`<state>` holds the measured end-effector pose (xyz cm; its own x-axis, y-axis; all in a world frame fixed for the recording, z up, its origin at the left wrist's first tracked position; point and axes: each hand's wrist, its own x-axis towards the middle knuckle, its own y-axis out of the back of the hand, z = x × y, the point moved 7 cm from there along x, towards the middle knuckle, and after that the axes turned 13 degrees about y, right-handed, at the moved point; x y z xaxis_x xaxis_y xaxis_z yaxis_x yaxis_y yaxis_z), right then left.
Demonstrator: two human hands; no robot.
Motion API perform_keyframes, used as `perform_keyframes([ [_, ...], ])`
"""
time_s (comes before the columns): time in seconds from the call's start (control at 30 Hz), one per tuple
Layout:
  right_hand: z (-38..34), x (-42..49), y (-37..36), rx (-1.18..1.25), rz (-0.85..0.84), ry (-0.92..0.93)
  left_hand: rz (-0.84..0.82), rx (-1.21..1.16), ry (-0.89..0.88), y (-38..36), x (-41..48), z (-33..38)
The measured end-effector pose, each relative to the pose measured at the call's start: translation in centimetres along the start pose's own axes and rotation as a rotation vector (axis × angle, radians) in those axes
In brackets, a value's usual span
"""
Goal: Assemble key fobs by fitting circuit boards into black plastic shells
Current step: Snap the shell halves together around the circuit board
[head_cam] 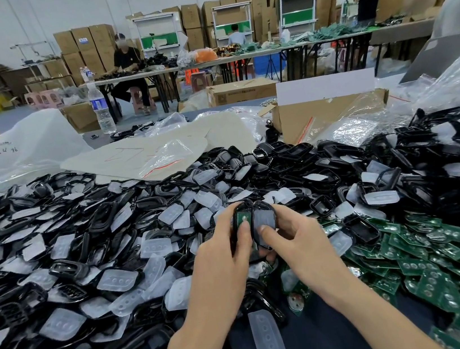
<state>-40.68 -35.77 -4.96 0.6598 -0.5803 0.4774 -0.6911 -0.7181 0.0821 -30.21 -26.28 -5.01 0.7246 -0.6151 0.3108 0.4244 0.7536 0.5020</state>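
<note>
My left hand (222, 252) grips a black plastic shell (236, 215) with a green circuit board (242, 218) set inside it, my thumb pressing on the board. Touching it on the right, my right hand (294, 239) grips a second black shell half (264, 216) with a translucent button pad in it, thumb on top. Both hands meet at the table's middle, above the heap. Loose green circuit boards (431, 267) lie piled at the right. Black shells (289, 163) with translucent pads (116, 280) cover the left and the far side.
A cardboard box (318, 116) and clear plastic bags (167, 156) sit behind the heap. A water bottle (101, 109) stands at the far left. Other people work at tables (236, 56) farther back. A strip of dark tabletop (320, 339) shows between my forearms.
</note>
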Motion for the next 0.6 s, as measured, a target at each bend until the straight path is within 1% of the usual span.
perform_keyframes([
  [0.17, 0.4, -0.1, -0.1, 0.018, -0.002, -0.013, 0.012, 0.031, -0.004, 0.1, 0.0, 0.1],
  [0.37, 0.9, 0.0, 0.0, -0.027, -0.005, -0.006, -0.008, 0.086, -0.006, 0.2, -0.1, 0.4],
  [0.6, 1.2, 0.1, 0.2, -0.063, -0.004, 0.004, -0.029, 0.092, -0.017, 0.4, -0.2, 1.0],
])
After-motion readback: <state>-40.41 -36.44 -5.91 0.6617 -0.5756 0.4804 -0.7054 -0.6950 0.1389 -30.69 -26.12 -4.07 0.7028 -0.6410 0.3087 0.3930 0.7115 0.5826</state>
